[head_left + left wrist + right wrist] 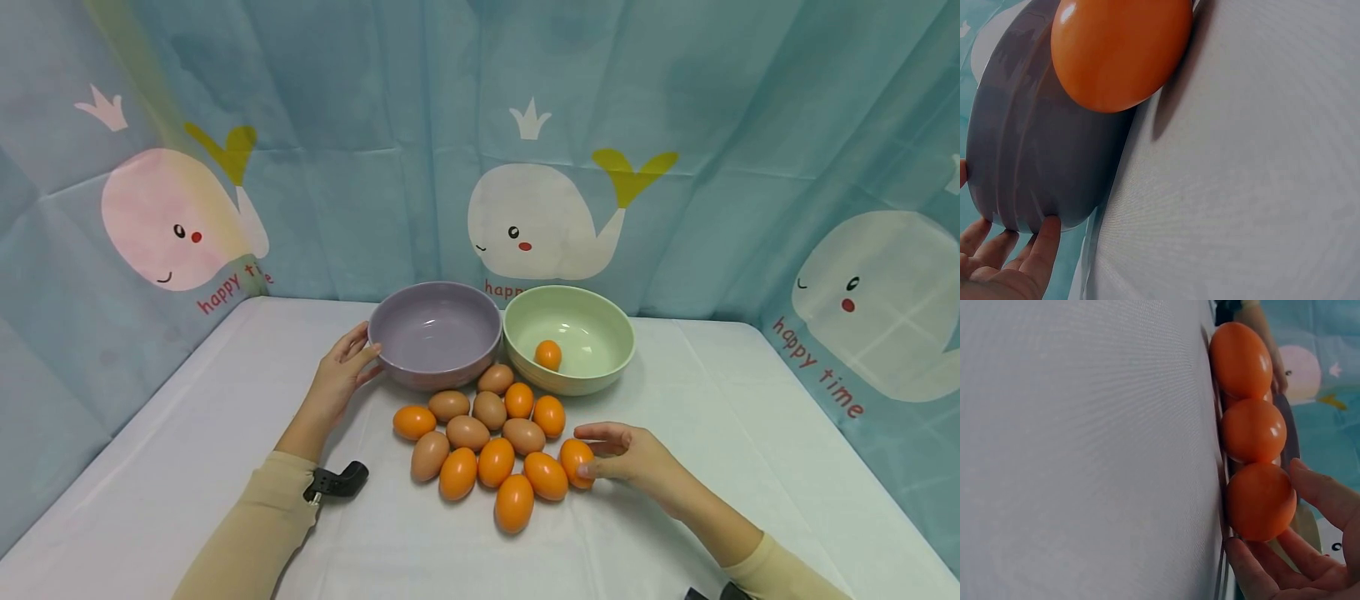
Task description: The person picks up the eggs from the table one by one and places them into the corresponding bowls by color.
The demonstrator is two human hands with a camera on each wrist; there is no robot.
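Hands (341,375) (630,458), eggs (468,433) between, green bowl (596,337) beyond

"What's cut off in the left wrist view?"
"The top of an orange egg (1121,53), plus part of the left hand (1013,269)."
"And the head view?"
"The green bowl (596,337) hides some red lettering (498,289); the rightmost whale (885,292) leaves the frame."

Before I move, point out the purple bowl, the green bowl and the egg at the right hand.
Purple bowl (433,337), head view: its bare inside.
Green bowl (581,337), head view: its bare inside.
Egg (1261,501), right wrist view: middle of its visible side.
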